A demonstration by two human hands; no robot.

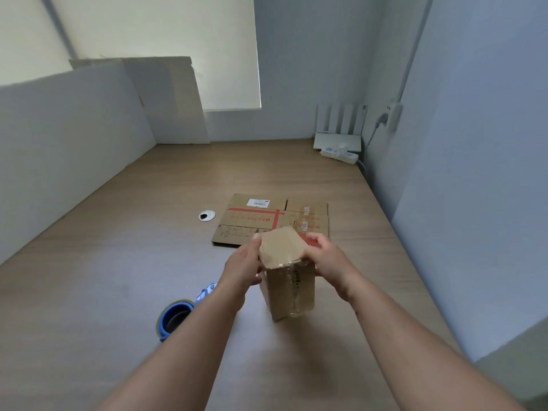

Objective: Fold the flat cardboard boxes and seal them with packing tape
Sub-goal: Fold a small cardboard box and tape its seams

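Small brown cardboard box with glossy tape along its seam (292, 289), folded up, near centre of wood-grain bench (118, 262). Stands on end, long axis about vertical, slightly tilted; top panel faces up toward camera, taped seam faces the person. Left hand (244, 266) pressed against box's left upper edge, fingers (255, 241) wrapped onto it, grasping. Right hand (326, 256) on right upper edge, fingers (311, 238) curled over top corner, grasping. Flat brown cardboard box blank with red print and white label (267, 219) lying just behind, long axis left-right, print upside down. Blue tape dispenser with tape roll (178, 317) on bench left of left forearm. Round grey cable grommet (206, 215) left of flat blank. White power strip (339, 154) at far right corner.
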